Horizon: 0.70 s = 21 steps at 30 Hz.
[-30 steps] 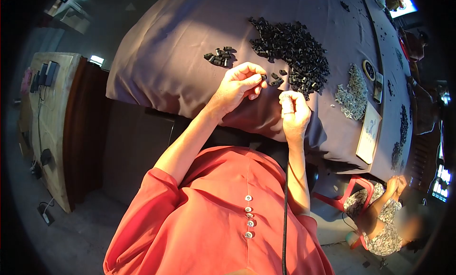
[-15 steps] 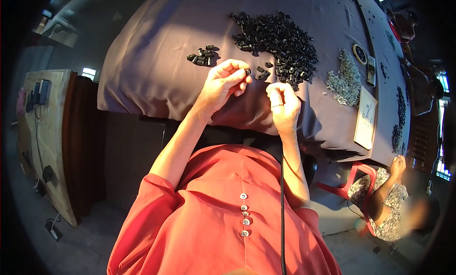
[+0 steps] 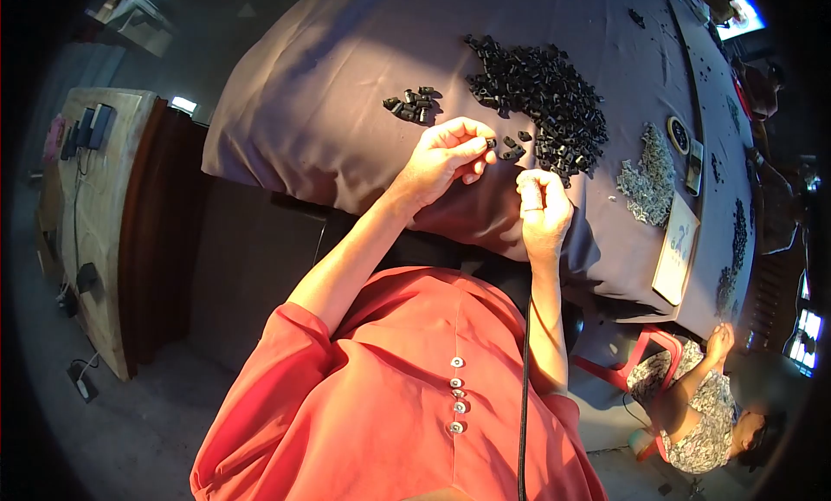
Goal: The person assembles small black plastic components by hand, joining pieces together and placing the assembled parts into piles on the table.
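Observation:
My left hand (image 3: 447, 161) is closed in a pinch on a small black plastic piece (image 3: 491, 143), held just above the cloth. To its right, my right hand (image 3: 546, 213) is also closed, thumb against fingers; whatever is between those fingertips is hidden. A few loose black pieces (image 3: 512, 151) lie between the hands and the large heap of black pieces (image 3: 541, 98). Beyond my left hand sits a smaller group of black pieces (image 3: 412, 106).
A pile of small silvery parts (image 3: 647, 179) lies right, beside a white board (image 3: 676, 252) and a round black-faced object (image 3: 678, 135). Another person (image 3: 692, 406) sits at the lower right, hand at the table edge. A wooden cabinet (image 3: 164, 241) stands left.
The whole view has shifted, so the table and heaps appear farther right and slightly lower. Both hands keep nearly the same pinched pose, and the black piece stays in my left fingers.

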Each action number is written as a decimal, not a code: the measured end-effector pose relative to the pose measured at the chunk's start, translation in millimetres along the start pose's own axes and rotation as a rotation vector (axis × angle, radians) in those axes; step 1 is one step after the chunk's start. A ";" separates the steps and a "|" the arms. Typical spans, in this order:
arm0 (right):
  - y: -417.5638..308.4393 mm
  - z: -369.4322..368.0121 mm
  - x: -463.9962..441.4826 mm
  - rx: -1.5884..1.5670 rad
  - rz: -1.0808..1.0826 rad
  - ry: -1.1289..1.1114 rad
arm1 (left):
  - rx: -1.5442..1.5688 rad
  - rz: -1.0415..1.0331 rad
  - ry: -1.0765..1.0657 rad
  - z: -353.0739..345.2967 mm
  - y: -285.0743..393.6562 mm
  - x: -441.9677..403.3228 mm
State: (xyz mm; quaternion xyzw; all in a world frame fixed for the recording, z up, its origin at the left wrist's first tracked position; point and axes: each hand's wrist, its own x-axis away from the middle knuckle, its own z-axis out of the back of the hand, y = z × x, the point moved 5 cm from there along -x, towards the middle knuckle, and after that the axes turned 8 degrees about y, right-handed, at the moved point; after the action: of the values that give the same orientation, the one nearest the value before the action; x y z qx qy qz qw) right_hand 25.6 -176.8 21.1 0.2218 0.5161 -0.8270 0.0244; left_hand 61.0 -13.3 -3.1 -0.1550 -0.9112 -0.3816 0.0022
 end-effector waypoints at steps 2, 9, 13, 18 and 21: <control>-1.6 0.2 -0.3 -0.002 0.006 -0.001 | 0.008 -0.009 -0.006 0.2 0.0 -0.1; 2.3 0.9 0.4 -0.009 -0.036 -0.012 | -0.009 -0.013 -0.004 0.0 1.0 0.4; 1.0 3.4 -0.1 -0.070 -0.156 -0.055 | -0.031 -0.018 0.009 0.9 -0.6 0.0; -8.6 15.9 6.7 -0.117 -0.170 -0.143 | -0.032 0.005 0.026 0.8 0.3 -0.4; -12.7 31.2 5.1 0.038 -0.045 -0.121 | -0.035 0.014 0.028 1.5 0.2 -0.3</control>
State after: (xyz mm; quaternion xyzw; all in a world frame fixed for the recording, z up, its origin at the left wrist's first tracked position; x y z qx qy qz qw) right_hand 6.9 -196.9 41.3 0.1599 0.5028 -0.8489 0.0327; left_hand 61.4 -12.2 -4.1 -0.1560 -0.9032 -0.3996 0.0146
